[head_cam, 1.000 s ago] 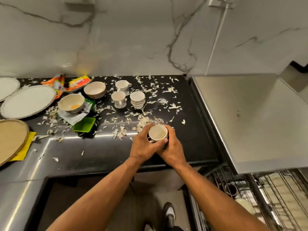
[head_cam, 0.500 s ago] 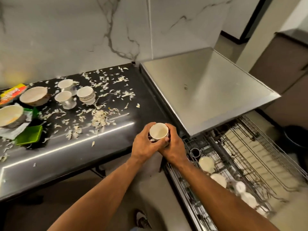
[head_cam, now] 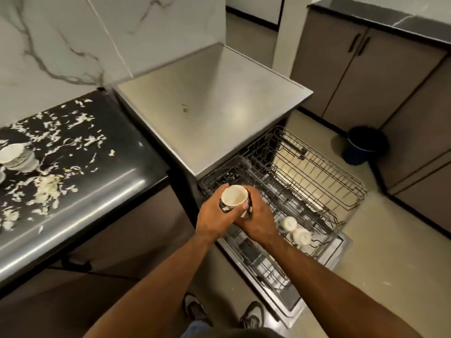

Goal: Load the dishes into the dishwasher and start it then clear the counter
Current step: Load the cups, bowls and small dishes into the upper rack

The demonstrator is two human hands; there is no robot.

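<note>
Cup (head_cam: 233, 196) gripped upright by both hands, left hand (head_cam: 214, 215) and right hand (head_cam: 257, 222) wrapped round it, held above pulled-out dishwasher rack (head_cam: 305, 191). Worktop (head_cam: 109, 181) littered with scraps.

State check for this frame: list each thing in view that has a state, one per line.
White ceramic cup: upright, empty, held over the rack.
Left hand: grips the cup.
Right hand: grips the cup.
Steel dishwasher: door open.
Wire dish rack: pulled out, mostly empty.
Two white cups in rack: loaded, upside down.
Black counter: littered with scraps.
</note>
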